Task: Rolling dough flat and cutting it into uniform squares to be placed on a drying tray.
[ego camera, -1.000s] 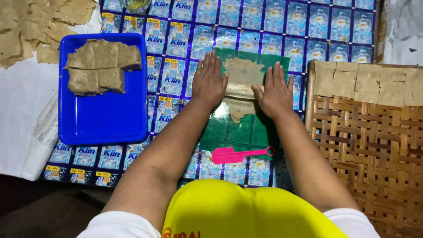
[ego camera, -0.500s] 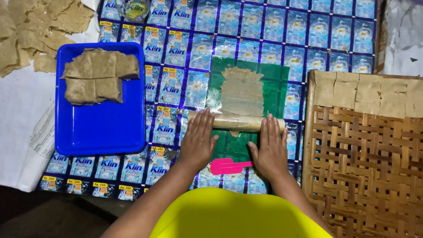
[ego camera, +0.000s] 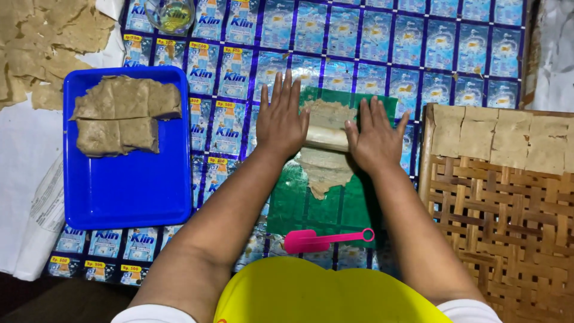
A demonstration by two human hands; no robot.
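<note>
Pale wooden rolling pin (ego camera: 326,138) pressed under flat, open palms, left hand (ego camera: 281,119) and right hand (ego camera: 375,137) at either end, fingers spread, nothing clasped. Nearer: pink plastic scraper (ego camera: 317,240) on green plastic sheet (ego camera: 335,206). Thin tan dough sheet (ego camera: 326,170) beneath pin; tearing judged likely if pressed unevenly. Farther: blue plastic tray (ego camera: 128,191) with dough slabs (ego camera: 122,113); woven bamboo rack (ego camera: 508,221).

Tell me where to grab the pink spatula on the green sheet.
Grip the pink spatula by its thin handle, toward the ringed end on the right, coming from above. It lies flat and level, with the wide blade to the left. The handle is narrow enough for fingers to pinch, and both hands are farther up the sheet.
</note>
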